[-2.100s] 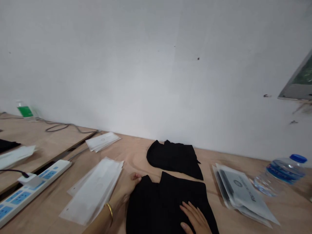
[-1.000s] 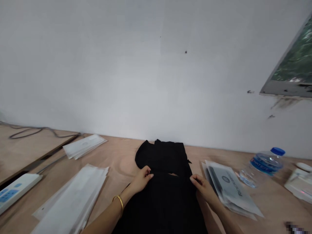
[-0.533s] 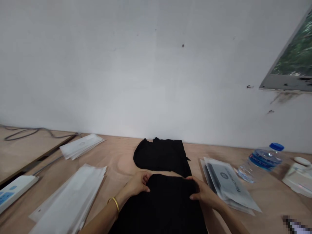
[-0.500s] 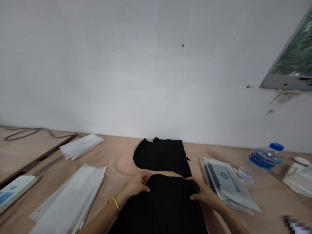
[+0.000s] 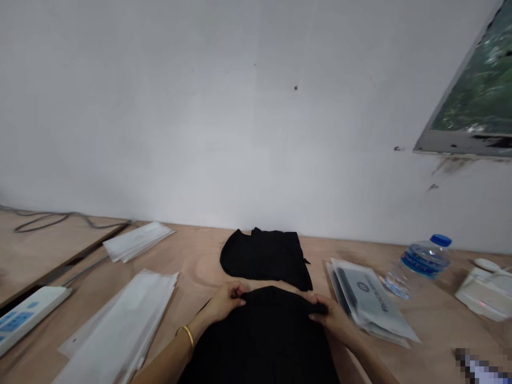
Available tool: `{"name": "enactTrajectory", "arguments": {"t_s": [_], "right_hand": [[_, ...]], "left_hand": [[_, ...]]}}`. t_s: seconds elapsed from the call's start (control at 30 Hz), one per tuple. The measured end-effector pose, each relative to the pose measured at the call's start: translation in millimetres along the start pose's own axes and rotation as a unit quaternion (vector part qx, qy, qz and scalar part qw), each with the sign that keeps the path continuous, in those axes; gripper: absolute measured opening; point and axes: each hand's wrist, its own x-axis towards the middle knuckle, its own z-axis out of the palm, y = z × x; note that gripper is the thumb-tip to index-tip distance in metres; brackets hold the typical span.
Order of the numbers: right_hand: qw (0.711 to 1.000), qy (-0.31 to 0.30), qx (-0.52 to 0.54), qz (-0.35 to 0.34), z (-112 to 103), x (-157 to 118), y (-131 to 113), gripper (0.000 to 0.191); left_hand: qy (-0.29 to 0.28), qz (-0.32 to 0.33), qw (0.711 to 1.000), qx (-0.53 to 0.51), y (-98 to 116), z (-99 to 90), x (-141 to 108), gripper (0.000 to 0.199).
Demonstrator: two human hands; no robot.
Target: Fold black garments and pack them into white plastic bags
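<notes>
A piece of black fabric lies on the wooden table in front of me, its lower part cut off by the bottom of the view. My left hand is closed on its upper left corner, thumb against the fingers. At the upper right corner my right hand pinches the cloth, a small fold of it showing between thumb and fingers. Just beyond the far edge rests a second, folded black cloth, apart from both hands. What kind of garment either is, I cannot tell.
Translucent plastic bags are stacked at left, with a smaller stack behind. Printed bags lie right, near a water bottle and a white device. A power strip sits far left. A white wall stands behind the table.
The right hand has drawn slightly inward, and the fabric's top edge now bows up in the middle. Both hands keep their hold. The whole view has shifted a little.
</notes>
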Motion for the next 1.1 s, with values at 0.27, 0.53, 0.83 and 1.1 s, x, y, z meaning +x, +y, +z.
{"name": "enactTrajectory", "arguments": {"t_s": [0.27, 0.53, 0.83, 1.1], "right_hand": [[0.995, 0.037, -0.025, -0.094, 8.7, -39.8, 20.1, 0.034], [0.954, 0.078, -0.26, -0.131, 32.2, -53.5, -26.8, 0.038], [0.927, -0.098, -0.338, -0.131, 71.0, -77.6, -37.6, 0.075], [0.923, -0.078, -0.362, -0.105, 60.0, -76.7, -34.1, 0.076]], "left_hand": [[-0.02, 0.099, 0.991, 0.082, 6.3, -12.3, -34.5, 0.03], [0.007, 0.201, 0.933, 0.297, 38.1, 1.2, -72.4, 0.04], [-0.064, 0.208, 0.881, 0.421, -2.2, 24.9, -106.8, 0.082], [-0.045, 0.195, 0.889, 0.411, 7.1, 25.6, -110.9, 0.085]]}}
